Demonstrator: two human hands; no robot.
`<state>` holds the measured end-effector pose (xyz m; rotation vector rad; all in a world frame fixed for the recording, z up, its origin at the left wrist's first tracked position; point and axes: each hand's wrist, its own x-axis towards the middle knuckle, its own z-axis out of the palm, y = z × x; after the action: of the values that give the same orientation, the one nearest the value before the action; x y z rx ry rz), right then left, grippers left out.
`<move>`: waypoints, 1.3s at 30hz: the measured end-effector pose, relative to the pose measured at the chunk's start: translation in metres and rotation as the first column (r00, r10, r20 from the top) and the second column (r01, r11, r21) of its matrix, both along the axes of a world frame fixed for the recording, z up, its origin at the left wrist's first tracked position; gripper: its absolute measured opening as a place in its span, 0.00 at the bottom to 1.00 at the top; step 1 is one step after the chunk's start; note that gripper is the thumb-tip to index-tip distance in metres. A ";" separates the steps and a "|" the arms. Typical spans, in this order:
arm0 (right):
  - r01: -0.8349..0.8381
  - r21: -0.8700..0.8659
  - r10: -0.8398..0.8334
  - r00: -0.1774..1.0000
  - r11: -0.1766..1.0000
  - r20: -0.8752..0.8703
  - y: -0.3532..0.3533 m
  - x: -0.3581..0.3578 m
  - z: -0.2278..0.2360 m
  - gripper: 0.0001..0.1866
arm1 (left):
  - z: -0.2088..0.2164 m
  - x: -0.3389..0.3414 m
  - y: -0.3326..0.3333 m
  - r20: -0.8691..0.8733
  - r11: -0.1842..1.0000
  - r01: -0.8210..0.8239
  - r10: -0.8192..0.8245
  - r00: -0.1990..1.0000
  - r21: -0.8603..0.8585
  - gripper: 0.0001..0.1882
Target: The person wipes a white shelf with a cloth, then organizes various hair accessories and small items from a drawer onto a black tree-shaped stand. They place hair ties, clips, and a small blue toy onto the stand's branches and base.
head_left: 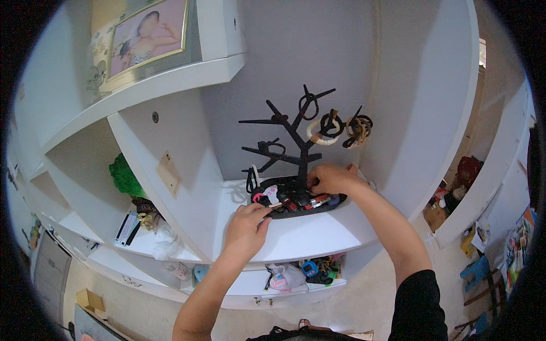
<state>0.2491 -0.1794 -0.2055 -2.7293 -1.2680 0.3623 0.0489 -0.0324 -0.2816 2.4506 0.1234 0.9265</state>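
Observation:
A black tree-shaped jewelry stand (303, 149) rises from an oval black tray base (296, 215) on a white shelf. Hair ties and bracelets hang from its branches, among them a cream ring-shaped band (318, 136) and a brown-and-black bunch (358, 131). Small items fill the tray, including a white-and-pink tag (272, 195) and a red-and-silver tube (317, 200). My left hand (247, 225) is at the tray's front left rim, fingers above and thumb below it. Beside the trunk, my right hand (335, 181) has curled fingers closed over the tray; its fingertips' contents are hidden.
A framed picture (147, 38) stands on the upper left shelf. In the left cubby are a green bundle (126, 177) and a clear plastic bag (165, 240). The lower shelf holds a pouch (286, 277) and a blue gadget (310, 268). White panels (424, 108) enclose the nook.

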 end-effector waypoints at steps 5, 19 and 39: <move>-0.114 0.161 0.106 0.993 0.980 0.058 0.004 0.022 -0.014 0.15 | -0.001 0.001 0.000 -0.004 1.000 0.003 -0.003 1.000 -0.002 0.10; 0.188 0.628 0.458 0.535 0.755 -0.710 0.033 0.034 -0.028 0.19 | -0.001 0.002 0.000 -0.010 1.000 0.005 -0.005 1.000 -0.007 0.10; 0.057 0.590 0.143 0.947 0.805 -0.287 -0.022 0.030 -0.032 0.13 | 0.017 -0.001 -0.011 0.147 0.954 0.054 -0.101 0.984 0.295 0.10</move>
<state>0.2794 -0.2010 -0.2375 -2.0175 -1.1154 0.3232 0.0475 -0.0434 -0.2650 2.6088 -0.1773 1.1737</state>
